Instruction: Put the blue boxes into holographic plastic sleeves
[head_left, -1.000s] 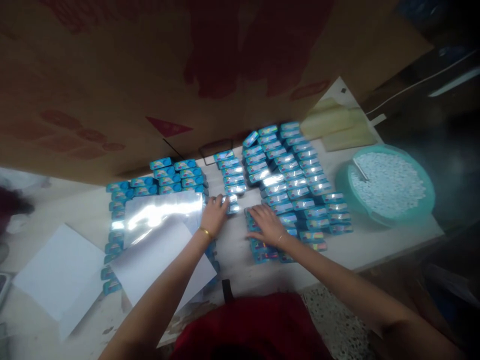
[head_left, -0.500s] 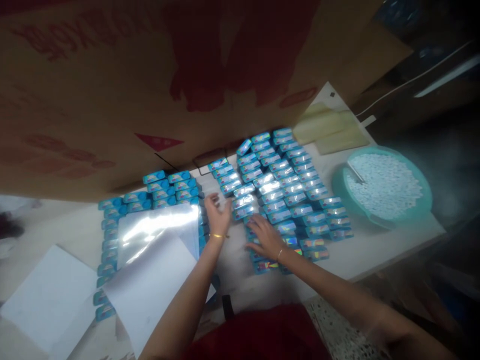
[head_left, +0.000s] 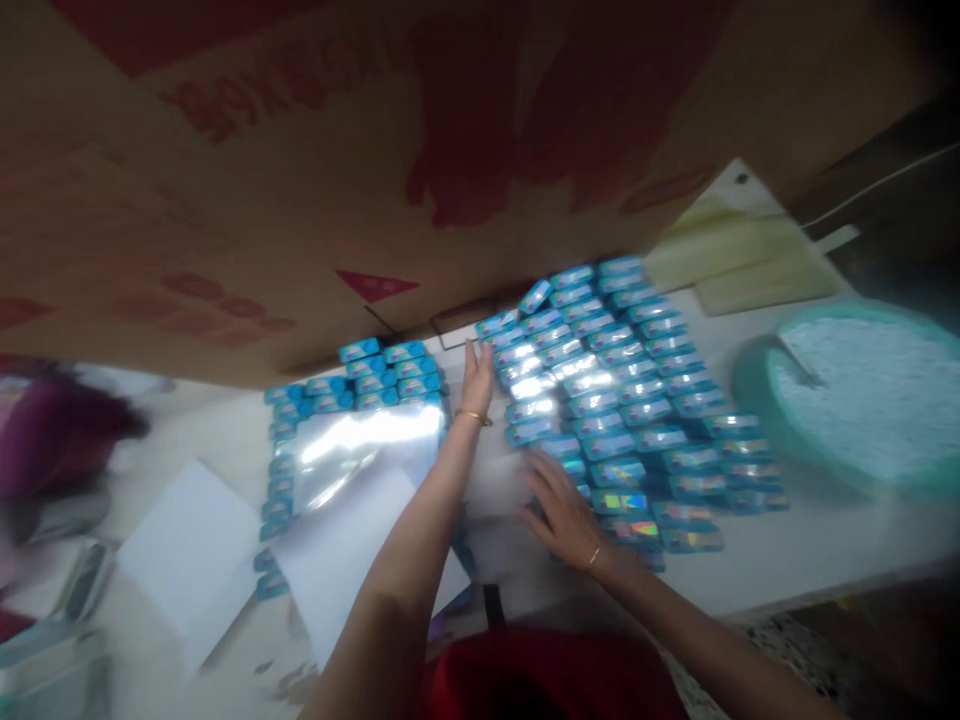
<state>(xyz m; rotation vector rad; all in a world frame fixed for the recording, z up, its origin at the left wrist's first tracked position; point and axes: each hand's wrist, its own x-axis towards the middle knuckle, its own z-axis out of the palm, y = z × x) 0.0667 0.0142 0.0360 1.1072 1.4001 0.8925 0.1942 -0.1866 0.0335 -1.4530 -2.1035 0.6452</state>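
Many small blue packs [head_left: 600, 400] with shiny tops lie in staggered rows on a white table. At the left ends of the upper rows is my left hand [head_left: 478, 382], its fingers stretched out and against or very close to the packs. My right hand [head_left: 561, 515] rests over the nearer left edge of the same group, fingers spread, partly hiding several packs. I see nothing held in either hand. Blur hides the exact contact of the fingertips.
To the left, a clear shiny sheet [head_left: 367, 440] and white paper [head_left: 345, 550] cover more blue packs [head_left: 371, 368]. A green basin [head_left: 757, 390] of small white pieces stands at right. Behind rises a large cardboard box [head_left: 300, 200]. A blurred person [head_left: 64, 435] is far left.
The camera has turned left, so the scene sits further right. My left hand has moved forward along the packs to the upper rows. My right hand stays over the nearer packs.
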